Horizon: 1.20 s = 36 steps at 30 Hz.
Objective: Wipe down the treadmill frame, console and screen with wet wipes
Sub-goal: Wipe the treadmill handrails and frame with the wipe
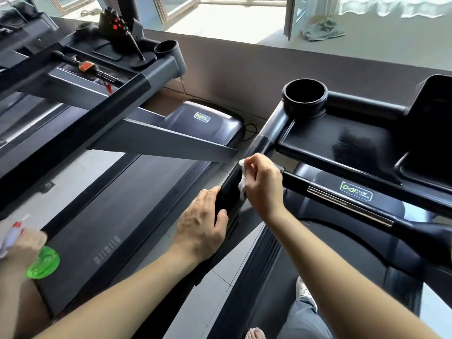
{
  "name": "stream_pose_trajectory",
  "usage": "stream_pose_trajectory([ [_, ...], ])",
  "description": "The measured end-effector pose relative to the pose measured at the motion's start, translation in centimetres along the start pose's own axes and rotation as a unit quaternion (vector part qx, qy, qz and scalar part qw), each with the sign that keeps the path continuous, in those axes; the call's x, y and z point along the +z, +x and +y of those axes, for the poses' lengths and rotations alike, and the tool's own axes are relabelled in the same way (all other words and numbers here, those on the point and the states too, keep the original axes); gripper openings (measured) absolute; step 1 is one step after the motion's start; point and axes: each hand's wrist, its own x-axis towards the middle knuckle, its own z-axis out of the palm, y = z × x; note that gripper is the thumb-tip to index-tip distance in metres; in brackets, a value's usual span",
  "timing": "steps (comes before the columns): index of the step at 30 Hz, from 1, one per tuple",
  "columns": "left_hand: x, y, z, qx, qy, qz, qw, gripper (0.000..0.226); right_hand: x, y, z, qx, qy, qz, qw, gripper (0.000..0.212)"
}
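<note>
**Item: treadmill wipe-down, left handrail stage.**

- **Handrail** [230,192]: black bar on the left side of the treadmill. Its long axis runs from the near lower left, up and away to the cup holder [304,96] at the console's left corner.
- **Wet wipe** [242,185]: white and crumpled, pressed against the inner face of the handrail about midway along its visible length.
- **Right hand** [263,184]: fingers curled, pinching the wipe against the rail. It is the hand nearer the console.
- **Left hand** [203,221]: clasps the same rail just below the wipe, fingers over the outer side and thumb on the inner. It holds no wipe.
- **Console tray** [342,140]: glossy black, to the right of the cup holder. A dark upright panel [435,113], probably the screen, stands at its right edge.
- **Front crossbar** [347,206]: has a chrome band and lies below the tray's near edge.
- **Also in view:** a neighbouring treadmill [146,179] to the left, and a blurred third hand [24,243] with a green-based bottle [44,263] at the lower left corner.

**Assessment:** the frame is in progress, with the console and screen apparently yet to come. The wipe lies ahead of the left hand along the rail. A stroke towards the cup holder has a free run, while a stroke downward meets the left hand, which would have to shift first.
</note>
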Motion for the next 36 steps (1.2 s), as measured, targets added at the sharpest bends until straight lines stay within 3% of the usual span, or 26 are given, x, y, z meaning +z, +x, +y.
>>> stream_pose_trajectory([
  [6,0.0,0.0,-0.2,0.001,-0.01,0.007,1.0,0.069,-0.8,-7.5,-2.0,-0.086,0.012,-0.107,0.99,0.014],
  [9,0.0,0.1,-0.1,-0.002,-0.008,0.004,1.0,0.068,-0.7,-4.7,-0.6,-0.076,-0.003,-0.071,0.995,0.008],
  [14,-0.1,0.0,0.0,-0.003,-0.013,-0.002,1.0,0.062,0.1,-0.1,1.0,0.023,-0.028,0.026,0.999,0.012],
  [16,-0.2,-0.1,0.1,-0.003,-0.011,-0.002,1.0,0.063,0.2,-1.8,0.1,0.014,-0.012,0.015,1.0,0.01],
  [21,-0.2,0.1,0.1,-0.001,-0.013,-0.002,1.0,0.069,-0.4,-6.5,-2.1,-0.09,-0.006,-0.101,0.991,0.017],
  [28,-0.3,0.0,0.2,-0.006,-0.015,-0.002,1.0,0.062,0.0,-0.3,0.4,-0.012,-0.021,0.013,1.0,0.011],
  [36,-0.5,-0.1,0.3,-0.006,-0.018,0.0,1.0,0.064,-0.3,-8.9,-2.4,-0.099,0.028,-0.087,0.991,0.014],
])
